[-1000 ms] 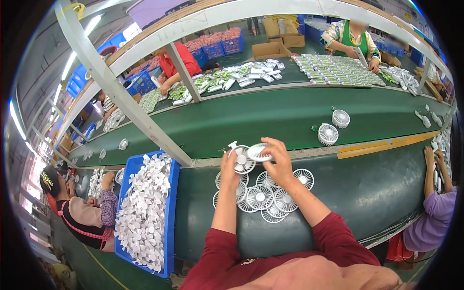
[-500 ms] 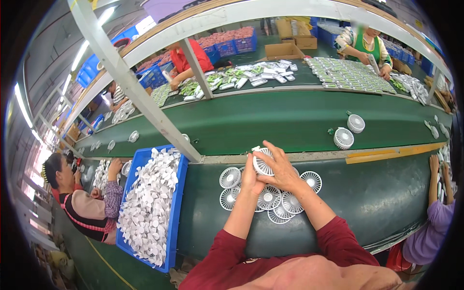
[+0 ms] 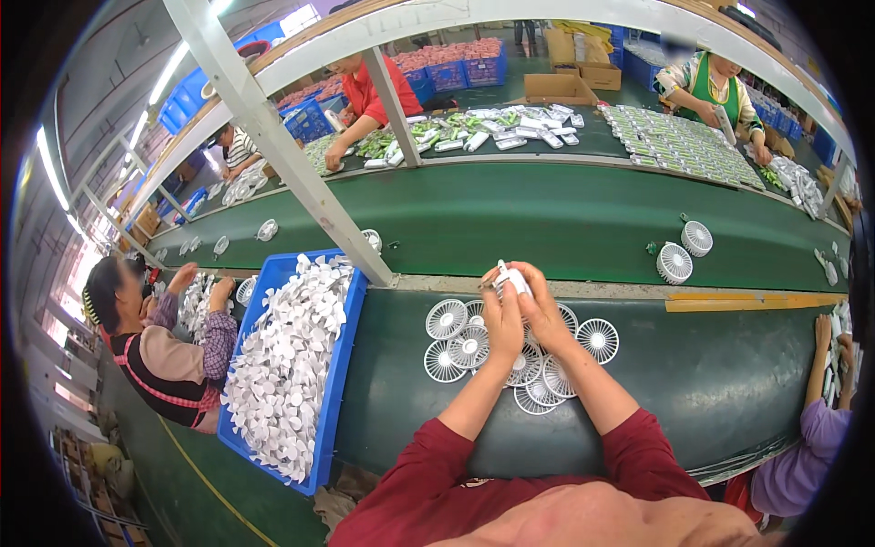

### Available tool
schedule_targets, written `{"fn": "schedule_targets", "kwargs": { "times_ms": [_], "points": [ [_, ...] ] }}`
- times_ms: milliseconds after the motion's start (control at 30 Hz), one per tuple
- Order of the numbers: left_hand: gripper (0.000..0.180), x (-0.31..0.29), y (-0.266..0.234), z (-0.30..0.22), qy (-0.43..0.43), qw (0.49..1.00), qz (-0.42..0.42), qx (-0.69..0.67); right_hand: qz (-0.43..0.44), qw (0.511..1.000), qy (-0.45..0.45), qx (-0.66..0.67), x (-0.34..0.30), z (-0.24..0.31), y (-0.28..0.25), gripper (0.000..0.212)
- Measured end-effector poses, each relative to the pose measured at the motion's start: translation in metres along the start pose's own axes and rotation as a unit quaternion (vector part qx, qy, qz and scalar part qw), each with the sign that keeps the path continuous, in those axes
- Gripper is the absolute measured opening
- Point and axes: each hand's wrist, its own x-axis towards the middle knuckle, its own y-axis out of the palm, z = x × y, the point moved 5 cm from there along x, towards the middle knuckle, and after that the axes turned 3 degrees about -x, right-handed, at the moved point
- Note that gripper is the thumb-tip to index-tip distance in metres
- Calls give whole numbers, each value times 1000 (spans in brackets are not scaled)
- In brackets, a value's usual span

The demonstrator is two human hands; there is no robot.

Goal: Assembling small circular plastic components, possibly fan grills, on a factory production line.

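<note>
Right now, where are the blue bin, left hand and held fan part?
Blue bin (image 3: 335,383), head view: right wall.
Left hand (image 3: 501,321), head view: its middle.
Held fan part (image 3: 518,281), head view: exposed white side.

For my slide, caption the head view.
Left hand and right hand hold a rounded white plastic part near circular white slotted grilles, a blue rectangular bin of white blades at left.

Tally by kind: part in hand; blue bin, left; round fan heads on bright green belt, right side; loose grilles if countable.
Held white fan part: 1
Blue bin: 1
Round fan heads: 2
Total: 4
Grilles: overlapping, partly hidden, not counted
</note>
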Motion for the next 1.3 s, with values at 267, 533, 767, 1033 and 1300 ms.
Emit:
{"fn": "schedule_targets", "kwargs": {
  "times_ms": [267, 533, 767, 1033, 1300],
  "points": [
    [55, 24, -1, 10, -25, 985, 128, 109, -281, 856, -26, -433, -2, -42, -125, 65],
    [58, 116, -59, 20, 139, 922, 90, 350, -62, 897, -19, -436, 1, -21, -91, 46],
    [67, 197, -148, 69, -32, 760, 37, 648, 171, 869, 54, -461, -12, -25, -45, 69],
    [59, 191, -128, 81, -37, 731, 105, 673, 64, 894, 67, -437, -3, -15, -60, 48],
    [50, 190, -100, 75, 121, 800, 62, 584, -42, 945, 172, -275, 1, -26, -84, 23]
  ]
}}
